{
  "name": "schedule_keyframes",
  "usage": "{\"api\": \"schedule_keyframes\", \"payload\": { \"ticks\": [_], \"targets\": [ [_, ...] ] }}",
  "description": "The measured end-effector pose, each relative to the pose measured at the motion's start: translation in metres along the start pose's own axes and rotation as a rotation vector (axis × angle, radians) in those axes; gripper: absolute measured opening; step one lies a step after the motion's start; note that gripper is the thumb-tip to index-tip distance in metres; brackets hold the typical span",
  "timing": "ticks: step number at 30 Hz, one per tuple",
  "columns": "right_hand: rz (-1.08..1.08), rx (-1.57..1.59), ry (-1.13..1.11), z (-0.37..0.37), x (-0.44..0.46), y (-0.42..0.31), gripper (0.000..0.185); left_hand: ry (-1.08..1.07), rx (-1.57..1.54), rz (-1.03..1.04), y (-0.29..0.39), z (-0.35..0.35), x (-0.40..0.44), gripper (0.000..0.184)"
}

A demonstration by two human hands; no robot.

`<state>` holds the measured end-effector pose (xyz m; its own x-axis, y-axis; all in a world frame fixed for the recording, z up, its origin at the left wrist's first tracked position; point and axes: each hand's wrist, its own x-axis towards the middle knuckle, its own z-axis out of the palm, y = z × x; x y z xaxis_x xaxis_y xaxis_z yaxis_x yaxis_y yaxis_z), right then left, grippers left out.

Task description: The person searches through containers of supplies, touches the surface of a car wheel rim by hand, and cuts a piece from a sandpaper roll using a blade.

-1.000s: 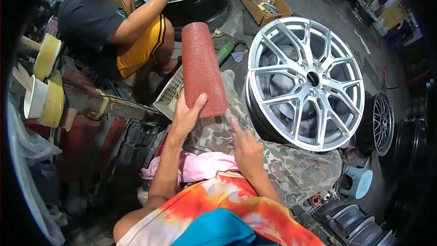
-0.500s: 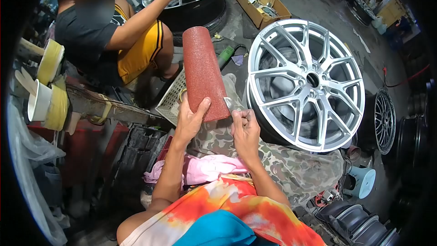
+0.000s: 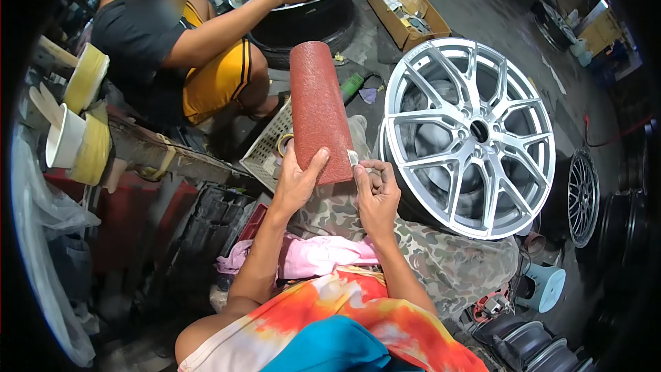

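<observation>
A roll of red sandpaper stands slanted in front of me, its far end tilted to the left. My left hand is closed round its near end, thumb lying across the rough face. At the right edge of the roll, my right hand pinches with thumb and forefinger near a small pale patch. Whether that patch is a label or a turned corner I cannot tell. Beyond my right hand, a silver multi-spoke wheel rim leans at an angle over camouflage cloth.
At upper left a co-worker sits with a hand on another rim. A cardboard box lies at the back, a plastic basket beside the roll. Tape rolls hang at left; a blue stool stands at right.
My view has shifted slightly, so the surroundings sit a little further right and lower. My right fingers remain at the roll's edge, where the pale patch shows more clearly. The co-worker's arm moved.
</observation>
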<state>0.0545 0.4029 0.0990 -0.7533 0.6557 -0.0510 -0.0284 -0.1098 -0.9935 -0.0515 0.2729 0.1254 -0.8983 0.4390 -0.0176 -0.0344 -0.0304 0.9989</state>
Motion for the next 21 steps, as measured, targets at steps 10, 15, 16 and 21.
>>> {"api": "schedule_keyframes", "payload": {
  "ticks": [10, 15, 16, 21],
  "targets": [
    [-0.120, -0.041, 0.025, -0.001, -0.009, -0.005, 0.022, -0.014, 0.042, 0.008, 0.000, 0.002, 0.004, 0.065],
    [-0.218, -0.162, 0.049, 0.000, -0.004, -0.004, 0.018, -0.058, 0.043, 0.056, -0.002, 0.004, 0.005, 0.064],
    [-0.258, -0.163, 0.076, 0.002, -0.002, 0.002, 0.017, -0.052, 0.058, 0.046, -0.007, 0.004, 0.005, 0.064],
    [-0.279, -0.177, 0.069, -0.001, -0.001, 0.002, 0.017, -0.023, 0.108, 0.056, -0.008, 0.006, 0.006, 0.065]
  ]
}}
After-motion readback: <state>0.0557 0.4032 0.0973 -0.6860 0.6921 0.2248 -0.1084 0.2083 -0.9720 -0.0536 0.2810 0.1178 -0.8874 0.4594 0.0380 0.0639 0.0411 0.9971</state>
